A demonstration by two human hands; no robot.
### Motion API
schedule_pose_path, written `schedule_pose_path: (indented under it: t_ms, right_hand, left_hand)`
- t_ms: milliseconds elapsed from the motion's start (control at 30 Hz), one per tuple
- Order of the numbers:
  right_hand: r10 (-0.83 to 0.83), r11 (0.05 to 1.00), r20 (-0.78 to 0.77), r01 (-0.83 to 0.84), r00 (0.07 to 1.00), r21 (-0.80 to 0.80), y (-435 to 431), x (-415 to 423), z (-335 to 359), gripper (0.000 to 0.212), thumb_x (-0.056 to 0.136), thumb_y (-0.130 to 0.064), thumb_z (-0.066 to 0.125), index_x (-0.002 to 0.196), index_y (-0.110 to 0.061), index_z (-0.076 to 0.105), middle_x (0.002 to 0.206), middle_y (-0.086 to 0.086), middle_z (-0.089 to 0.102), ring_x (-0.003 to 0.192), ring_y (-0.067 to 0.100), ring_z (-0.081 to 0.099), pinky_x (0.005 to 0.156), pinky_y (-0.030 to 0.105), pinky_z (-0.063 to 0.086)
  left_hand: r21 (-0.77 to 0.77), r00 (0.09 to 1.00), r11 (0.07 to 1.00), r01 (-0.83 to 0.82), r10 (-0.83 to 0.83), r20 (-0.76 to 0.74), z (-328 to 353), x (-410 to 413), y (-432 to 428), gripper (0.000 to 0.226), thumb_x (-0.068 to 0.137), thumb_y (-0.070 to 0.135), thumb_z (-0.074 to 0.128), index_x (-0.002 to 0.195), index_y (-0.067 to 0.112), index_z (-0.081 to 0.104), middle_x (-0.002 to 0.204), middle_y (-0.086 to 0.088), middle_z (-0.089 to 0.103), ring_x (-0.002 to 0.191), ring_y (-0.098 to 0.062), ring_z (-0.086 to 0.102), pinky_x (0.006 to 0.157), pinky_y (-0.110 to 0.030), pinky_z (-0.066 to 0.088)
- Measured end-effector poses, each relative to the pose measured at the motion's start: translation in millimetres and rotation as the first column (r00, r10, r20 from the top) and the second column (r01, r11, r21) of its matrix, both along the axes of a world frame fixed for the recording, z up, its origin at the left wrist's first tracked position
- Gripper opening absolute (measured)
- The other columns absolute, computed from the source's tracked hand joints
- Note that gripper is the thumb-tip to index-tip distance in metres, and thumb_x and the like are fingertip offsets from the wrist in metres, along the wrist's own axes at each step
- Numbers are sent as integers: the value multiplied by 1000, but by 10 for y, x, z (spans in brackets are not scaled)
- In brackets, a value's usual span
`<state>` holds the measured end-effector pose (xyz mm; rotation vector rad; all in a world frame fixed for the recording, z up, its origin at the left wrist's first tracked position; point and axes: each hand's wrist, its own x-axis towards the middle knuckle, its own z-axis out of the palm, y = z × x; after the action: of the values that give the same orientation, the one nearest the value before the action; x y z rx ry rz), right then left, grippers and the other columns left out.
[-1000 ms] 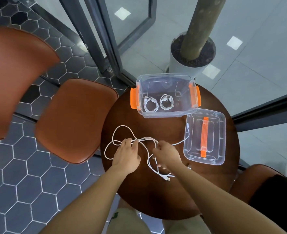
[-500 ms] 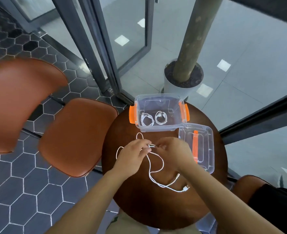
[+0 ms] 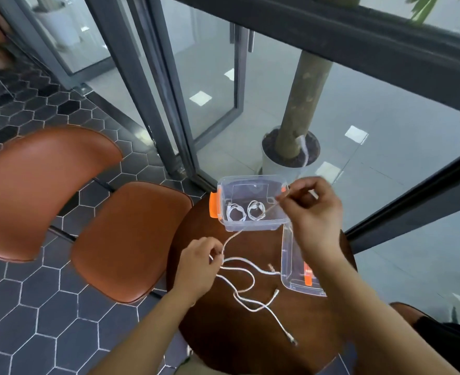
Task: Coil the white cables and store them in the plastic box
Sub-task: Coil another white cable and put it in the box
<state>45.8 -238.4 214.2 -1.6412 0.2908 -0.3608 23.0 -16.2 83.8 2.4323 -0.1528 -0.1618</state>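
Loose white cables [image 3: 246,290] lie tangled on the round brown table [image 3: 223,334]. My left hand [image 3: 199,263] pinches a cable low over the table. My right hand [image 3: 312,212] is raised over the box's right side and pinches one end of a cable, which runs taut down to my left hand. The clear plastic box [image 3: 250,226] with orange latches stands at the table's far edge and holds two coiled white cables [image 3: 246,211]. Its right latch is hidden behind my right hand.
The clear lid [image 3: 291,274] with an orange handle lies to the right of the box, partly under my right forearm. Two brown chairs [image 3: 126,239] stand to the left. A potted tree trunk [image 3: 293,147] stands behind glass beyond the table.
My right hand has lifted up and to the right, stretching a cable taut from my left hand. The rest of the cable has spread out on the table. The camera has tilted upward.
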Motion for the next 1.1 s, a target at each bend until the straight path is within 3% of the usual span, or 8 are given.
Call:
schedule_pose_path:
  t_ms: [167, 300, 400, 533, 633, 733, 867, 1100]
  right_hand:
    - [10, 969, -12, -7, 1000, 247, -228, 128, 313, 40, 77, 17, 69, 105, -8, 57, 92, 6, 71, 76, 25, 70, 72, 40, 58]
    - [142, 916, 10, -136, 990, 377, -292, 138, 458, 37, 83, 20, 60, 113, -2, 54, 96, 19, 74, 77, 33, 71, 78, 46, 59]
    - [233, 858, 42, -225, 972, 461, -250, 127, 558, 35, 88, 20, 54, 112, -4, 51, 94, 22, 72, 73, 32, 71, 71, 38, 59]
    - [317, 733, 104, -313, 943, 604, -172, 142, 779, 37, 87, 19, 50, 115, -5, 48, 87, 19, 70, 68, 27, 70, 64, 29, 59]
    - [331, 727, 115, -331, 937, 602, -209, 190, 973, 34, 86, 18, 49, 109, -6, 48, 83, 14, 71, 66, 24, 69, 60, 26, 56]
    - [263, 825, 109, -282, 959, 490, -342, 235, 1054, 31, 83, 19, 48, 98, -7, 52, 80, 14, 70, 60, 26, 63, 56, 28, 50]
    - [90, 926, 132, -132, 987, 353, -619, 225, 1059, 34, 77, 18, 44, 87, -11, 58, 73, 14, 67, 54, 26, 52, 54, 28, 39]
    - [-97, 923, 187, 18, 978, 384, -806, 198, 1081, 35, 78, 16, 42, 85, -14, 59, 69, 12, 65, 57, 25, 50, 58, 30, 37]
  left_hand:
    - [100, 980, 995, -29, 48, -192, -216, -20, 162, 25, 89, 10, 62, 111, 21, 65, 100, 3, 55, 91, -20, 60, 84, -37, 49]
    - [-91, 901, 978, -190, 137, -412, -252, -40, 84, 27, 90, 20, 67, 117, 24, 67, 90, 3, 68, 84, -14, 67, 84, -31, 53]
    - [-132, 899, 987, -96, 29, -437, -175, 6, -102, 48, 85, 36, 73, 130, 28, 59, 117, 4, 61, 105, -14, 62, 77, -13, 46]
    - [79, 930, 987, 141, -105, -352, -189, 143, -356, 73, 89, 48, 64, 151, 25, 33, 150, -1, 43, 136, -25, 45, 109, -45, 41]
    - [135, 952, 984, 116, -71, -297, -233, 286, -498, 23, 97, 39, 54, 113, 25, 62, 116, 1, 68, 116, -24, 60, 95, -43, 44]
    - [93, 950, 992, 85, -52, -308, -285, 299, -495, 30, 97, 29, 51, 71, 16, 58, 75, 0, 61, 86, -28, 62, 75, -40, 45]
    - [107, 818, 958, -268, 285, -499, -547, 308, -217, 27, 93, 26, 51, 83, 9, 69, 89, -13, 72, 90, -35, 69, 80, -41, 57]
    - [310, 634, 855, -415, 517, -576, -728, 254, -21, 24, 89, 18, 44, 97, 4, 63, 86, -14, 72, 75, -33, 71, 70, -39, 60]
